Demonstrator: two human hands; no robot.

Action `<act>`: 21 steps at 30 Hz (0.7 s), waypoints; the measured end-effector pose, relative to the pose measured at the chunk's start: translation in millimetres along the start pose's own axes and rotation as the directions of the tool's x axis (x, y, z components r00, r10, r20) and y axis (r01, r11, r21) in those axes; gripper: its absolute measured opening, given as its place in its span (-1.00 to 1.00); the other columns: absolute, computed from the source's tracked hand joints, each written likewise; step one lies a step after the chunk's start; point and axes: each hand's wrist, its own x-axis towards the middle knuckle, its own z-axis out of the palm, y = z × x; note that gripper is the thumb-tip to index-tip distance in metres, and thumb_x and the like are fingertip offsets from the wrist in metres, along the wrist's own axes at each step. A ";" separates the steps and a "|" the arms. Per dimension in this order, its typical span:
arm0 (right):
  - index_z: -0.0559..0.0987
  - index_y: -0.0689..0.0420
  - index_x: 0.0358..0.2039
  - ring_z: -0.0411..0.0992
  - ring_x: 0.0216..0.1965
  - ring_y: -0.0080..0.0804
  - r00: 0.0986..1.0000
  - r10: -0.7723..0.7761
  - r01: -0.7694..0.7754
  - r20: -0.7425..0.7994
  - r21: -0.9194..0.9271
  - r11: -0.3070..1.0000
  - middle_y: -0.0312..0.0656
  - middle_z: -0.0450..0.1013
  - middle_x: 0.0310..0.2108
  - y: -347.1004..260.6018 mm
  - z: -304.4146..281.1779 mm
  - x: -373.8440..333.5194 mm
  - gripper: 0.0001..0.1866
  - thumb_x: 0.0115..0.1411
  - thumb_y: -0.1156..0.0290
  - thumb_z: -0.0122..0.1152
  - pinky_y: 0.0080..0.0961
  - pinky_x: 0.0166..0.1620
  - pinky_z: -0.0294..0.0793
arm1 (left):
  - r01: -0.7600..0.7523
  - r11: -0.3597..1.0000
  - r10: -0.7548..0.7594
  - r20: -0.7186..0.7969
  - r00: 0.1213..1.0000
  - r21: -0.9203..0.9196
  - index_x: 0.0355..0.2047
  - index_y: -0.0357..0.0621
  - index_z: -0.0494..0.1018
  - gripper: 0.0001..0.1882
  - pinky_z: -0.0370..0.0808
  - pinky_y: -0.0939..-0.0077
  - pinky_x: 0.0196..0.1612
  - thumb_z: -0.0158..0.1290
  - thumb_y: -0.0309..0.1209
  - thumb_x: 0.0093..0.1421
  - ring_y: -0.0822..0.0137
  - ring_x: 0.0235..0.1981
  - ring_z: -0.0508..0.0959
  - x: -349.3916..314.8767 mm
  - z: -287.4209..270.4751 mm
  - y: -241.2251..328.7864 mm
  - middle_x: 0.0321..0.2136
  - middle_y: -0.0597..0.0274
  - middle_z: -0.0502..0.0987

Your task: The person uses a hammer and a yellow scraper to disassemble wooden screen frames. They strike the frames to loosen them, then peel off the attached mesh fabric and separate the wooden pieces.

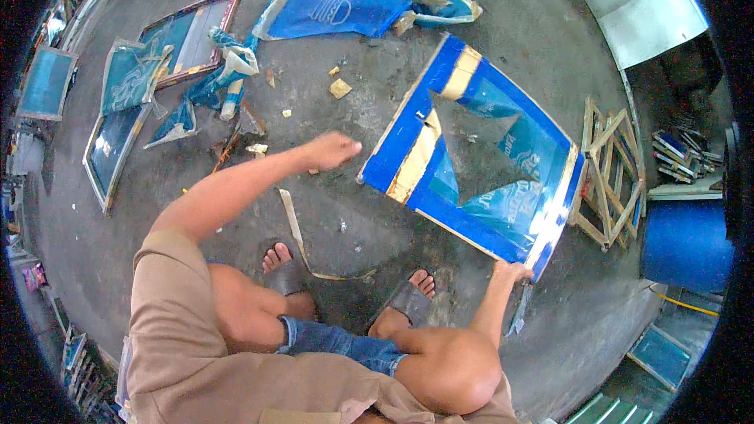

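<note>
Nearest the camera, two sandalled feet (349,283) are planted on the grey concrete floor (518,39), with a loose strip of tan tape (296,229) curling between them. Just beyond the right foot, the right hand (512,272) is closed on the near corner of the blue screen frame (408,122), and a thin blade-like tool (521,308) is seen hanging below that hand, though its exact kind cannot be told. The frame is laid flat, turned like a diamond, its long diagonal running from that held near corner up and away to the left; its mesh is torn open in the middle, so that floor shows through. Two bands of tan tape (419,153) are left along its left edge. The left hand (331,149) is drawn into a loose fist just beside the frame's left corner; whether anything is pinched in it cannot be told. Thus the frame lies ahead of and between both hands, the right one touching it, the left one just off it. Farther off, to the right, a stack of bare wooden frames (609,173) is seen; to the left, about four teal-meshed screens (118,122); at the far edge, torn blue mesh sheets (338,0) in a heap, and scattered tape scraps (340,88).
</note>
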 end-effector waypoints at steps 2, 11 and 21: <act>0.41 0.11 0.21 0.42 0.10 -0.02 0.999 -0.009 0.012 -0.051 0.066 0.998 -0.08 0.42 0.15 2.4 -25.8 11.2 -0.13 0.33 -0.40 -0.40 0.04 0.12 0.47 | 0.182 0.751 -0.096 0.169 0.981 -0.635 -0.09 -0.19 0.53 -0.42 0.55 0.12 -0.12 -0.19 0.09 0.42 0.08 -0.20 0.62 6.5 15.3 31.6 -0.24 0.11 0.62; 0.57 0.19 -0.03 0.56 -0.23 -0.08 0.712 0.296 -0.464 0.637 0.111 0.879 -0.06 0.59 -0.20 84.6 -48.3 -47.4 -0.29 0.38 -0.26 -0.20 -0.10 -0.18 0.62 | -0.413 0.675 0.155 -0.429 0.890 -0.612 -0.08 -0.32 0.50 -0.64 0.60 0.47 -0.26 0.27 -0.37 0.19 0.47 -0.27 0.59 -13.0 -87.7 197.5 -0.27 0.21 0.62; 0.56 0.15 -0.02 0.45 0.03 0.00 -0.646 -0.464 0.647 0.606 0.113 -0.754 0.00 0.52 -0.02 -209.8 178.2 -321.9 -0.62 0.30 0.15 0.16 -0.15 0.17 0.35 | -0.652 0.728 0.589 -0.290 0.754 -0.215 -0.04 -0.14 0.56 -0.59 0.47 0.51 -0.01 0.25 -0.16 0.20 0.48 -0.12 0.53 -32.4 -247.9 263.6 -0.19 0.34 0.62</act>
